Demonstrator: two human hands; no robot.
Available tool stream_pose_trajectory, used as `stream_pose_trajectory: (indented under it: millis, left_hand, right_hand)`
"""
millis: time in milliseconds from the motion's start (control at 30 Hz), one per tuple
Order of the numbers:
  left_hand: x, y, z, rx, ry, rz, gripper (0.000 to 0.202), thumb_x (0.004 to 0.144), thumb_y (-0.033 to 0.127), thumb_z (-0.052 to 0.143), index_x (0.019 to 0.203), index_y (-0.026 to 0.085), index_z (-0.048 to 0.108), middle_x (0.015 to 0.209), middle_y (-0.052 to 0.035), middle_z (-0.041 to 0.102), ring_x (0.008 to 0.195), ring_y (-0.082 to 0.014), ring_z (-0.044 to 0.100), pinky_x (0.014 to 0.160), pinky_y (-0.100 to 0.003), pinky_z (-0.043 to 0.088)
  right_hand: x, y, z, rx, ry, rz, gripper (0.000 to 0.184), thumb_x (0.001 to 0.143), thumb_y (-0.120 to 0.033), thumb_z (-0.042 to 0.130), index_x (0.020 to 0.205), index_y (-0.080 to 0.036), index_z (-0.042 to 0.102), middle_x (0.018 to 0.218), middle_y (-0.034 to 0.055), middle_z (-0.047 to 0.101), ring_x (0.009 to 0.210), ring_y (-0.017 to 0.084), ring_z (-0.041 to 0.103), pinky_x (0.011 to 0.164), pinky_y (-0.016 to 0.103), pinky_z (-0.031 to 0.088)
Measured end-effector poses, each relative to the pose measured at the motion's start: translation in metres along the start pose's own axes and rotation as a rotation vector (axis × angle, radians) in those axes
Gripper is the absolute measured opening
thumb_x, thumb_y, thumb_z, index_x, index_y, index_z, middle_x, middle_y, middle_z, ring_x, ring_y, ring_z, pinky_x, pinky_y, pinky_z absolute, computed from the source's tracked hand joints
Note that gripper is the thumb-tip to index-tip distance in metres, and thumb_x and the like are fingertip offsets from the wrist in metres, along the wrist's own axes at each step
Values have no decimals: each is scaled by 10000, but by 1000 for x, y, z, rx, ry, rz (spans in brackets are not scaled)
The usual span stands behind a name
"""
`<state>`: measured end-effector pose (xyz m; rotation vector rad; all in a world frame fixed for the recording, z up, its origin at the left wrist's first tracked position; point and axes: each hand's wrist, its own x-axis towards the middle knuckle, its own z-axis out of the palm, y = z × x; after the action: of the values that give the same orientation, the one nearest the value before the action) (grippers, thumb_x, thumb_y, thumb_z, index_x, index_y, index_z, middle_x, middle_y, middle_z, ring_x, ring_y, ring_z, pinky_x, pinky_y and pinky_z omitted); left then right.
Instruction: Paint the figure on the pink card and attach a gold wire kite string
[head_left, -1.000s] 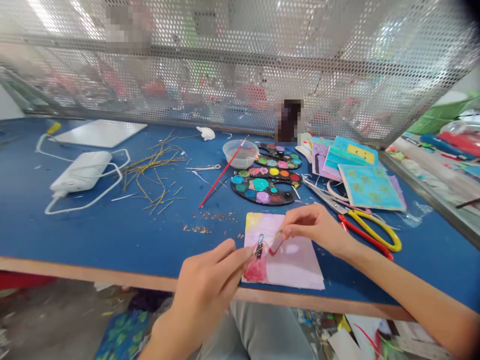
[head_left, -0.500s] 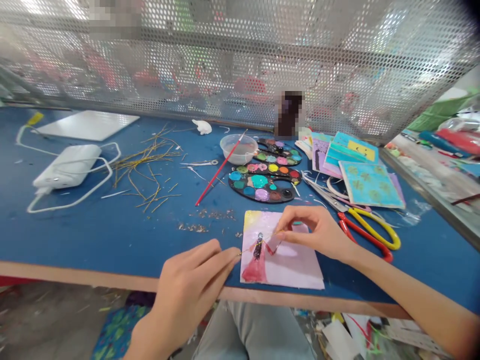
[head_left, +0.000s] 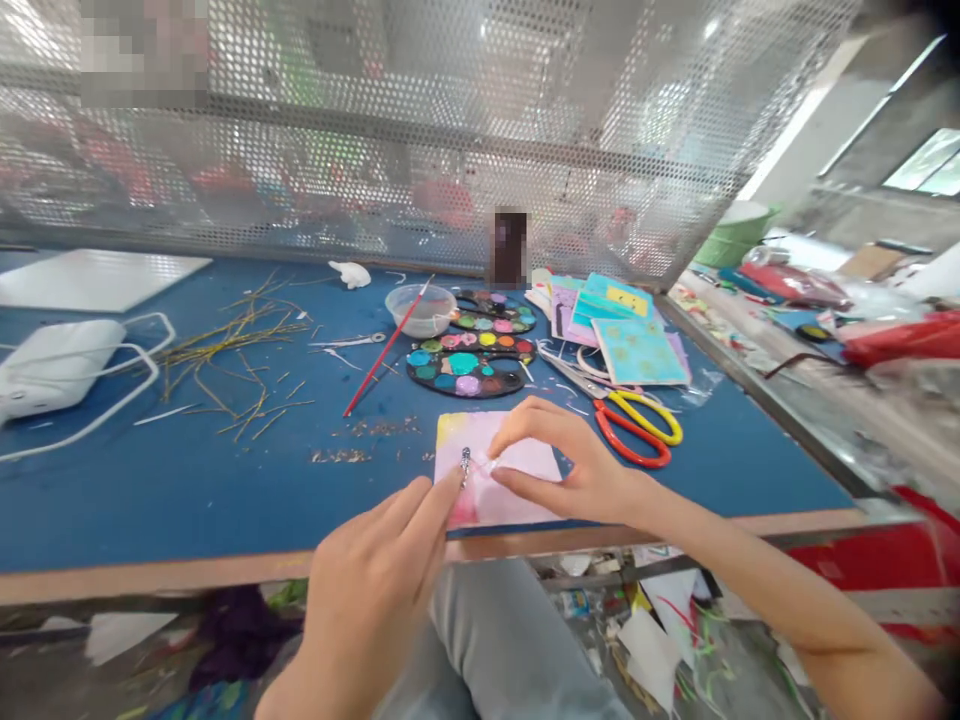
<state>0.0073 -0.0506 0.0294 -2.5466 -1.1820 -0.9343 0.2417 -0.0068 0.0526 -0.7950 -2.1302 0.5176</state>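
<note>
A small square painted card (head_left: 529,490), pink-lilac with a yellow corner, lies near the table's front edge. On its left part is a narrow dark figure (head_left: 465,462) above a reddish patch. My left hand (head_left: 379,565) reaches in with fingers pressed together, the fingertips touching the card beside that figure. Above the card, the thumb and forefinger of my right hand (head_left: 574,460) are pinched around the end of a thin, blurred strand (head_left: 482,466). Whether my left fingertips also grip the strand is hidden.
Behind the card are paint palettes (head_left: 465,363), a plastic bowl (head_left: 420,318) and a red paintbrush (head_left: 382,362). Scissors (head_left: 596,390) and painted cards (head_left: 641,352) are at the right. Dry thin stems (head_left: 225,338) and a white corded device (head_left: 60,365) lie left. A perforated metal panel (head_left: 337,150) stands behind.
The view has turned right. My left fingertips have moved from the card's left edge onto the card by the dark figure. The strand stretched between both hands is now barely visible.
</note>
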Motion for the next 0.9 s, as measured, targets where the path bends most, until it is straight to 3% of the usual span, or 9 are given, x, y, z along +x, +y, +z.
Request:
stream_pose_trajectory:
  millis: [67, 167, 300, 367, 433, 567, 700, 800, 900]
  left_hand:
    - [-4, 4, -2, 9, 29, 5, 287, 1012, 201, 378, 1235, 232, 556, 726, 14, 637, 584, -132, 584, 534, -256, 374]
    - [-10, 10, -7, 65, 47, 29, 286, 1015, 196, 381, 1219, 219, 580, 696, 18, 620, 562, -129, 563, 517, -256, 350]
    - [-4, 26, -7, 108, 58, 62, 283, 1016, 195, 416, 1225, 181, 607, 716, -1, 634, 619, -144, 573, 538, -263, 353]
    - [4, 36, -2, 104, 60, 99, 273, 1013, 189, 431, 1206, 169, 622, 731, -11, 648, 684, -158, 595, 571, -263, 377]
    - [13, 46, 6, 72, 44, 140, 252, 1012, 189, 436, 1152, 175, 645, 791, -25, 677, 772, -167, 623, 631, -262, 414]
    - [23, 58, 11, 91, 16, 87, 281, 1018, 180, 414, 1176, 195, 645, 820, -24, 702, 765, -160, 641, 628, -266, 407]
    - [36, 63, 2, 139, 57, 65, 271, 1022, 218, 422, 1124, 202, 673, 823, -29, 735, 777, -166, 664, 601, -279, 360]
    - [56, 70, -2, 105, 74, 36, 279, 1025, 262, 417, 1047, 230, 693, 821, -25, 739, 774, -169, 664, 592, -279, 322]
    - [85, 82, 4, 21, 46, 4, 281, 1012, 276, 423, 1020, 245, 702, 841, -27, 746, 765, -173, 657, 596, -273, 298]
  right_hand:
    - [-22, 2, -19, -194, 29, 77, 246, 948, -345, 591, 1170, -238, 599, 1125, 77, 707, 1050, 217, 638, 922, 376, 508]
    - [-63, 22, -51, -693, 147, 329, 226, 985, -328, 487, 1130, -207, 610, 1120, 127, 696, 1101, 290, 623, 950, 444, 479]
    - [-91, 52, -79, -935, -109, 652, 288, 930, -304, 526, 1166, -153, 592, 1187, 198, 664, 1057, 338, 639, 827, 408, 499]
    - [-87, 59, -89, -849, -216, 726, 257, 922, -258, 498, 1127, -134, 590, 1173, 203, 657, 1035, 312, 641, 777, 352, 477]
    - [-77, 63, -100, -709, -284, 788, 222, 816, -269, 624, 998, -145, 602, 977, 148, 694, 850, 273, 655, 666, 306, 438]
    - [-67, 58, -127, -564, -208, 784, 182, 717, -305, 677, 754, -195, 537, 701, 36, 630, 628, 188, 572, 559, 270, 361]
    - [-91, 34, -139, -318, -34, 737, 362, 837, -557, 478, 707, -220, 457, 667, 41, 614, 580, 170, 568, 550, 278, 425]
    - [-120, 12, -131, 25, 128, 715, 592, 843, -776, 214, 640, -242, 370, 696, 119, 668, 638, 230, 667, 609, 350, 531]
    - [-147, -3, -121, 120, 136, 595, 747, 836, -845, 62, 683, -235, 465, 828, 165, 737, 772, 281, 723, 689, 418, 580]
